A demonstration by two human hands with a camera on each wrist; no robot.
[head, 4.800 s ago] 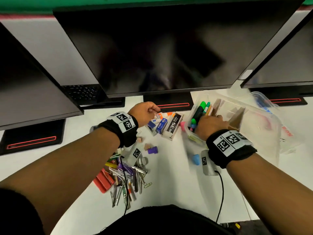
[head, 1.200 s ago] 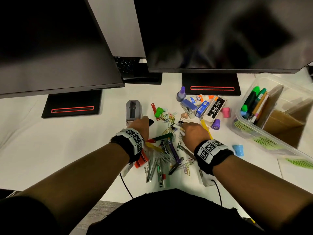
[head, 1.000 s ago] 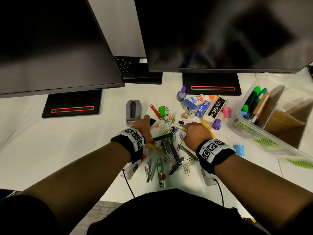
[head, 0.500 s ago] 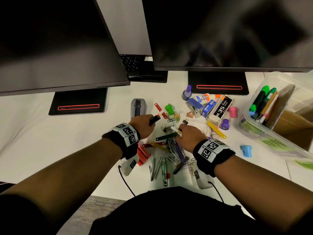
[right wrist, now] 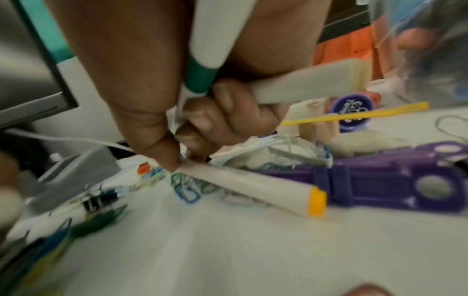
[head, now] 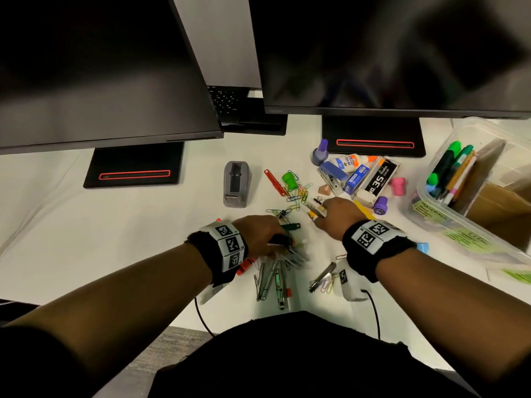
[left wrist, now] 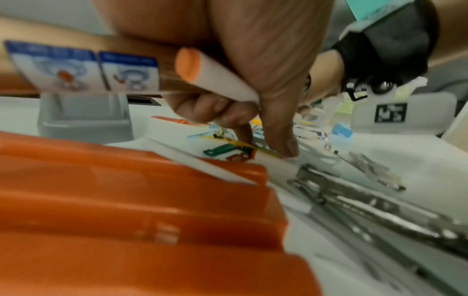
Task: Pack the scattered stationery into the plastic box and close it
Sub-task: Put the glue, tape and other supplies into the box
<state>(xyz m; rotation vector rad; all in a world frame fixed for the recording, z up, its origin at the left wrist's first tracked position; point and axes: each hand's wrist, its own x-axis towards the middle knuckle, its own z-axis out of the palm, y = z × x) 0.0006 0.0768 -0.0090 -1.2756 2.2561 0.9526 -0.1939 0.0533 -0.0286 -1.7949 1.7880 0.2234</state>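
We are in the gathering step: our left hand point(head: 258, 234) holds an orange-capped marker point(left wrist: 215, 76) tucked under curled fingers while its thumb and forefinger reach down to the pile of loose pieces, and our right hand point(head: 337, 216) grips two markers, one with a teal band point(right wrist: 202, 78), as its fingertips pinch at a yellow-capped marker point(right wrist: 266, 190) lying on the surface point(head: 143, 225). Both hands are thus closed on pens and nearly full, so we judge that the next move calls for securing what each pinches and carrying the bundle rightward to the plastic box point(head: 459, 225), which stands open at the right edge of the surface with highlighters and pens already upright inside; we cannot see its lid for certain. Between us and the box lie a purple stamp point(head: 380, 205), a yellow strip point(head: 363, 211) and a blue cap point(head: 422, 247), so a raised path looks safer than a sweep. The monitors point(head: 373, 53) overhang the back, leaving low headroom there; the tape dispenser point(head: 236, 183) stands apart to the left.
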